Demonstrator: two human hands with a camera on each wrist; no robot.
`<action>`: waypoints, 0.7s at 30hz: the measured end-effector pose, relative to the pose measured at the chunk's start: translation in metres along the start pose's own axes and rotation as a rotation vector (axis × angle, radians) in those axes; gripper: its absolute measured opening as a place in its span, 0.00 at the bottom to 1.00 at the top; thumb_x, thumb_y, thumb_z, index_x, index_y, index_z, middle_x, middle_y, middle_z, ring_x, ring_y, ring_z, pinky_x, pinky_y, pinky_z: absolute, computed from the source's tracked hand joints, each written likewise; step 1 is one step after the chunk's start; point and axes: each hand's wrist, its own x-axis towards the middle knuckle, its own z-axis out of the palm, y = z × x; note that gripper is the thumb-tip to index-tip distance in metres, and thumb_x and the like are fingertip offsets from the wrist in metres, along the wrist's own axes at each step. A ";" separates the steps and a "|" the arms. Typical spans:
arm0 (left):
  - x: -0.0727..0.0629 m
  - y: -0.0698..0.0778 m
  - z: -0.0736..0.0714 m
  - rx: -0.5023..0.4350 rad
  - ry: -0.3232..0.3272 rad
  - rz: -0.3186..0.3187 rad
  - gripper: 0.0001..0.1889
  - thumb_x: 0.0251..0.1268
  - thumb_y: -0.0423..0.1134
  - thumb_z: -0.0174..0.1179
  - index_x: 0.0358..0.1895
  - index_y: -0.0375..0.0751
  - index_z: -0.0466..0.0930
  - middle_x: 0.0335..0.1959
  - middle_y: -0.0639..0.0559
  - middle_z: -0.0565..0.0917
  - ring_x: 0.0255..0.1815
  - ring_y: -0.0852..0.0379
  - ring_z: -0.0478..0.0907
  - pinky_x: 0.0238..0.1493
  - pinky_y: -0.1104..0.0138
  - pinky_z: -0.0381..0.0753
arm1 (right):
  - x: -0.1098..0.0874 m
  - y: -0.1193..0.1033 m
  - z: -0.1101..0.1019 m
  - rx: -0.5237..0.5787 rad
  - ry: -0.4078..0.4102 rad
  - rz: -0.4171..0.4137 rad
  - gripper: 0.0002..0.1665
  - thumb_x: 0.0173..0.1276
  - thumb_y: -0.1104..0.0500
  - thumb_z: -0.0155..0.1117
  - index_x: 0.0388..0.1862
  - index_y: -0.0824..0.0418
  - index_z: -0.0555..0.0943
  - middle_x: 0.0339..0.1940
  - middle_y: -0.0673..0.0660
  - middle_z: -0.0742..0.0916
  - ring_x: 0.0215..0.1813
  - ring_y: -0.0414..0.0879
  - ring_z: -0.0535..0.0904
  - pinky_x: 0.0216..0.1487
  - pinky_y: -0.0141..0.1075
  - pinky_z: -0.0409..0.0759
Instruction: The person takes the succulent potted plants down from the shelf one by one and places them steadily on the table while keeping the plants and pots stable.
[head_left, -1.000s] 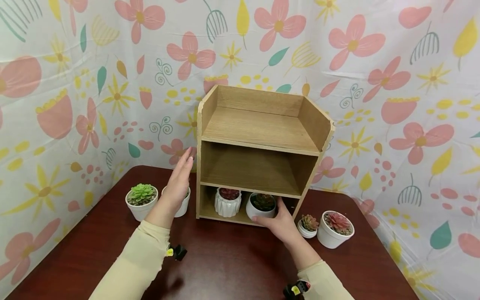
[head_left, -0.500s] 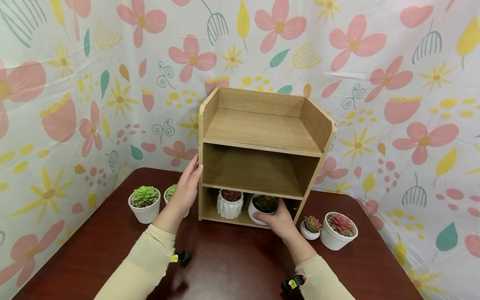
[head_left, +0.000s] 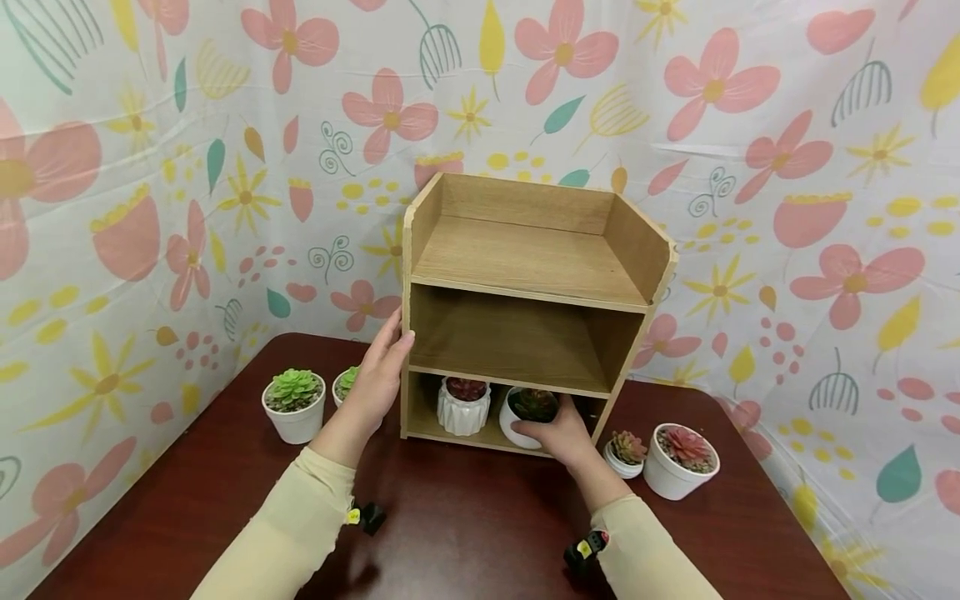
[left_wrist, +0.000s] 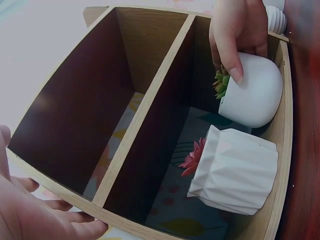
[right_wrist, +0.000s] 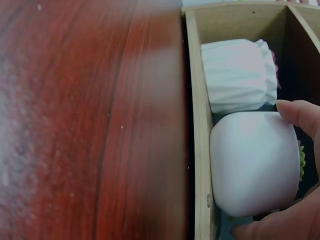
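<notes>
A wooden shelf [head_left: 525,292] stands on the dark red table. In its bottom compartment my right hand [head_left: 561,433] grips a round white pot [right_wrist: 255,162] with a dark green succulent [head_left: 534,405], thumb at the front rim and fingers around the right side. Left of it in the same compartment sits a ridged white pot [left_wrist: 237,170] with a red succulent [head_left: 467,388]. My left hand [head_left: 375,375] rests its straight fingers against the shelf's left side panel; the left wrist view shows the fingertips [left_wrist: 90,230] along that panel's edge.
Two white pots with green succulents [head_left: 294,408] [head_left: 345,383] stand left of the shelf, one partly behind my left arm. On the right are a small pot [head_left: 626,454] and a larger white pot [head_left: 681,462] with reddish succulents. A flower-patterned cloth [head_left: 750,208] hangs behind.
My left hand has moved right and come against the shelf's left side. My right hand keeps its grip on the round pot, which shows little movement in the compartment.
</notes>
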 end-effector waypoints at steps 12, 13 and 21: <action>0.001 0.002 0.000 -0.010 -0.012 0.031 0.33 0.84 0.49 0.46 0.85 0.60 0.45 0.86 0.49 0.50 0.86 0.47 0.48 0.83 0.46 0.52 | 0.007 0.001 0.003 -0.009 -0.032 0.004 0.75 0.53 0.46 0.84 0.87 0.50 0.42 0.86 0.63 0.54 0.86 0.62 0.49 0.80 0.61 0.59; 0.001 0.002 -0.001 -0.012 -0.013 0.029 0.33 0.84 0.49 0.46 0.85 0.61 0.45 0.86 0.49 0.50 0.86 0.47 0.48 0.83 0.46 0.52 | 0.007 0.000 0.003 -0.012 -0.035 0.001 0.74 0.54 0.46 0.84 0.87 0.51 0.43 0.86 0.63 0.55 0.85 0.63 0.49 0.80 0.61 0.59; 0.000 0.002 -0.001 -0.003 -0.023 -0.001 0.34 0.84 0.50 0.46 0.85 0.61 0.43 0.86 0.51 0.49 0.87 0.49 0.46 0.83 0.45 0.51 | 0.006 0.000 -0.002 -0.049 -0.048 0.004 0.70 0.55 0.45 0.83 0.86 0.52 0.47 0.84 0.63 0.59 0.85 0.62 0.52 0.80 0.60 0.61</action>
